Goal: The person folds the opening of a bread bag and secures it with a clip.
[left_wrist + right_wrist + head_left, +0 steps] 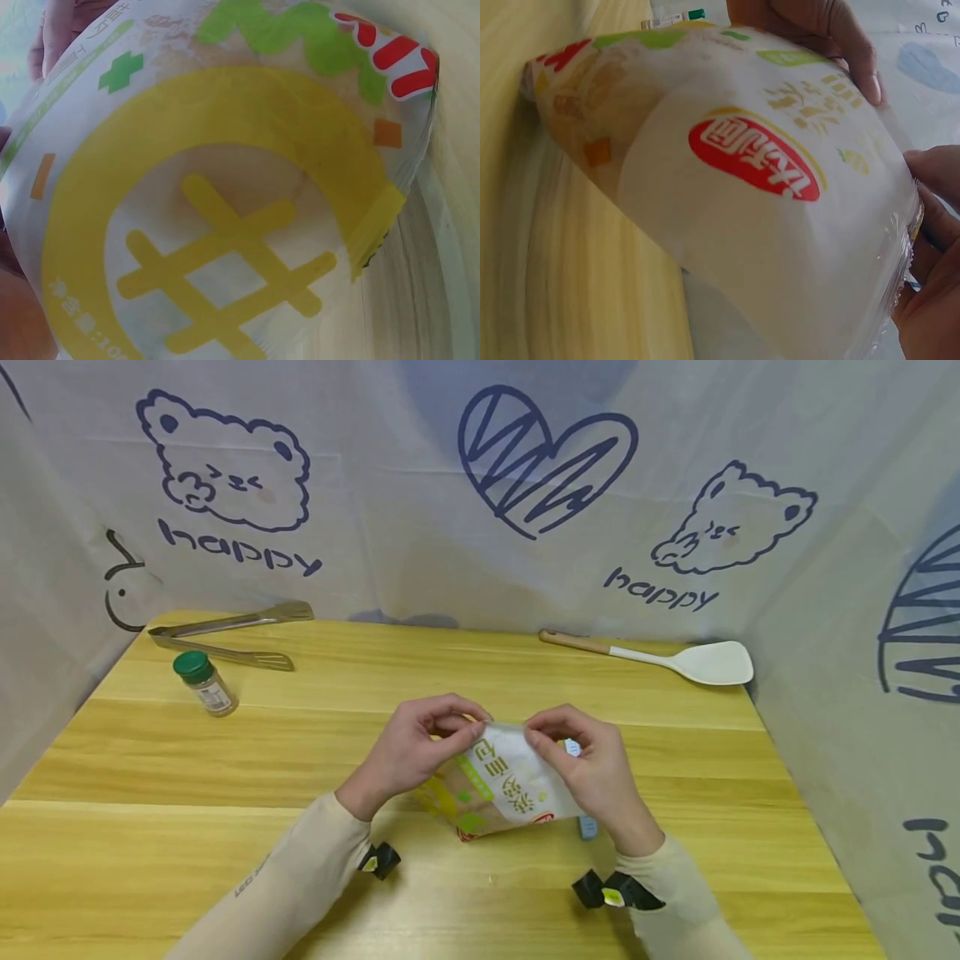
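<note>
Both hands pinch the top edge of a packaged bread bag (510, 772), printed white, green and yellow with a red logo. My left hand (427, 739) grips it at its upper left, thumb against the film. The right hand (596, 768) holds the same edge a short way to the right, thumb and fingers pinching. In the left wrist view the bag (225, 97) fills most of the frame, a yellow crosshatch on its front. The right wrist view shows the bag (727, 217) tilted, with a crimped clear seal beside the right hand (937, 277). The bag looks unopened.
Behind the bag lies a light blue object (588, 827), mostly hidden. A green-capped seasoning jar (210, 689) stands at the left, near metal tongs (225, 625). A white spatula (712, 662) with a wooden handle lies at the back right. Printed cloth walls (390, 510) enclose the table.
</note>
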### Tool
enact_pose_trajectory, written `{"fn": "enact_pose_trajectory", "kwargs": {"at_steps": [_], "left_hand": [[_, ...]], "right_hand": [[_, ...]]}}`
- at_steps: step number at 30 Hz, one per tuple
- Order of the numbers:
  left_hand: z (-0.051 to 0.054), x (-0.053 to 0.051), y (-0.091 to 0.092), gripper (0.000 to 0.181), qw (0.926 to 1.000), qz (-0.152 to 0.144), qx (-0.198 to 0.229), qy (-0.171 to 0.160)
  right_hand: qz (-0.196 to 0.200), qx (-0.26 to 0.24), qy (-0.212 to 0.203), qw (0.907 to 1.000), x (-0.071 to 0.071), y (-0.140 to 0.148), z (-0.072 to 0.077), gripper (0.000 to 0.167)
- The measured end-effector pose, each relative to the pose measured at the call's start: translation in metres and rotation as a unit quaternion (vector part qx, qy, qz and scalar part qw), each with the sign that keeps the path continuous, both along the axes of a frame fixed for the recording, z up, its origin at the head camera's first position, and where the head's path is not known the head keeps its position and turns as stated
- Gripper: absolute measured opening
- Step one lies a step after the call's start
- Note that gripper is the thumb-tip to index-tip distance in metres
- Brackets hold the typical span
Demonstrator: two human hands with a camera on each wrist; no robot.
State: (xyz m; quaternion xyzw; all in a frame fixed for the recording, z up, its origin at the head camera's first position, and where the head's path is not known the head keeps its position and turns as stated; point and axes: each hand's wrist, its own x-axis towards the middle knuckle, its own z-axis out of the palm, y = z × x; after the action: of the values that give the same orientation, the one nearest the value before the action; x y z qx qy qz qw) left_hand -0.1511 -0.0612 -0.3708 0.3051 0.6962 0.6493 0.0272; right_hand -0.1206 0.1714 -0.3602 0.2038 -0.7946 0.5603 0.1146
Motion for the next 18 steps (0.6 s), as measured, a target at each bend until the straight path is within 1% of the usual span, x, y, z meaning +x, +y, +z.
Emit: {"fn": "enact_pose_trajectory", "kwargs": {"at_steps": [10,18], "left_hand": [[0.0011,0.0019,0.0007,0.01,0.9998,0.004,-0.006,0.019],[0.0006,0.0019,0.0033,0.011,0.9986,0.008,-0.011,0.051]], "right_hand": [[0.014,0.019,0.051,0.9984,0.0002,0.0014,0.0001,0.01],[0.009,0.024,0.046,0.9986,-0.0027,0.0012,-0.0004,0.006]]}}
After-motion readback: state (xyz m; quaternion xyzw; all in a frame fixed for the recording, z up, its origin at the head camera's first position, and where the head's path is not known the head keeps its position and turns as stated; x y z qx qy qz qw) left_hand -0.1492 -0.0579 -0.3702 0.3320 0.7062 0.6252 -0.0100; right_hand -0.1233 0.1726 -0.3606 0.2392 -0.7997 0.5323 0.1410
